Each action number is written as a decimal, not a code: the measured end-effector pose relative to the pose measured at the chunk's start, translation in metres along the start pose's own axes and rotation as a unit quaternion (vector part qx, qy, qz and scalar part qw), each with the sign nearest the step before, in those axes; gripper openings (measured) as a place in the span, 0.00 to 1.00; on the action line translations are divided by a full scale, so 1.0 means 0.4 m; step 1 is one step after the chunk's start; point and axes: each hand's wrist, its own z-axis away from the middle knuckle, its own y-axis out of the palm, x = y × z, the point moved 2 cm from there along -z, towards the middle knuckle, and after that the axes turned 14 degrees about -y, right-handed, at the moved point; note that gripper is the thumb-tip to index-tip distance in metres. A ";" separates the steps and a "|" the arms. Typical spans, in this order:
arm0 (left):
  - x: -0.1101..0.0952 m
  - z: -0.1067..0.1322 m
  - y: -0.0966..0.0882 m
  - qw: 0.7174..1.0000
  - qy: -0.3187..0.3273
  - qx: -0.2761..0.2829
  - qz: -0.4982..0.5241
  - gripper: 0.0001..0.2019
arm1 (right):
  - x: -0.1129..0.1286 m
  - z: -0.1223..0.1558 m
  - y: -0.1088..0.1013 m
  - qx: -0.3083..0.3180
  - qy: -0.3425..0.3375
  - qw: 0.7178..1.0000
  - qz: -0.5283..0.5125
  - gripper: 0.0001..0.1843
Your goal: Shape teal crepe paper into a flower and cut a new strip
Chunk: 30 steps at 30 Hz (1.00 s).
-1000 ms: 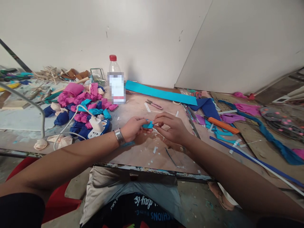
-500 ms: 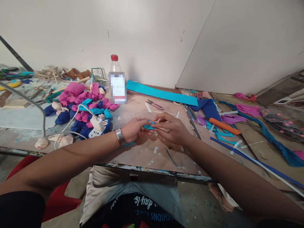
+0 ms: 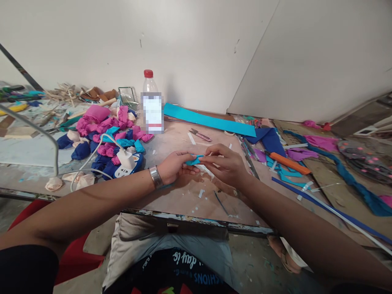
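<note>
A small piece of turquoise crepe paper [image 3: 193, 161] is held between my two hands above the middle of the table. My left hand [image 3: 176, 166], with a metal watch at the wrist, pinches its left part between thumb and fingers. The fingertips of my right hand [image 3: 225, 163] close on its right end. Partly hidden under the right fingers, a white strip [image 3: 206, 170] shows below the paper. Beyond the hands lie thread snips [image 3: 200, 135] and a long turquoise paper strip [image 3: 208, 121].
A red-capped bottle [image 3: 150, 85] stands at the back. Pink, blue and turquoise paper bundles [image 3: 94, 118] heap up at left, beside a power strip [image 3: 127, 165] with a white charger. An orange cutter [image 3: 289, 163] and paper scraps lie at right. The table edge [image 3: 196, 219] runs before me.
My right fingertips have shifted slightly up and right, and the turquoise piece now looks longer between the hands. A white strip has come into sight beneath them.
</note>
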 end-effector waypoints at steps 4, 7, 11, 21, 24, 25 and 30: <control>0.000 0.000 0.001 1.000 0.001 0.004 -0.011 0.04 | 0.003 -0.007 0.002 0.014 -0.015 1.000 0.012 0.09; 0.002 0.000 0.002 1.000 0.006 0.004 -0.021 0.06 | 0.003 -0.012 0.007 0.047 -0.002 0.999 0.010 0.09; 0.007 -0.004 0.001 0.999 0.020 -0.009 -0.033 0.08 | -0.001 -0.011 0.010 0.086 0.017 0.996 -0.001 0.09; 0.011 -0.011 -0.006 0.996 0.047 -0.013 -0.074 0.10 | -0.001 -0.008 0.008 0.103 -0.003 0.995 0.012 0.08; 0.007 -0.007 -0.005 0.989 0.077 -0.018 -0.123 0.11 | -0.001 -0.006 0.014 0.102 0.010 0.995 0.001 0.06; 0.004 -0.005 -0.005 0.985 0.090 -0.021 -0.144 0.12 | -0.002 -0.005 0.016 0.099 0.014 0.995 -0.005 0.05; -0.006 0.007 -0.002 0.965 0.146 -0.016 -0.217 0.13 | -0.007 0.000 0.021 0.073 0.060 0.995 -0.033 0.03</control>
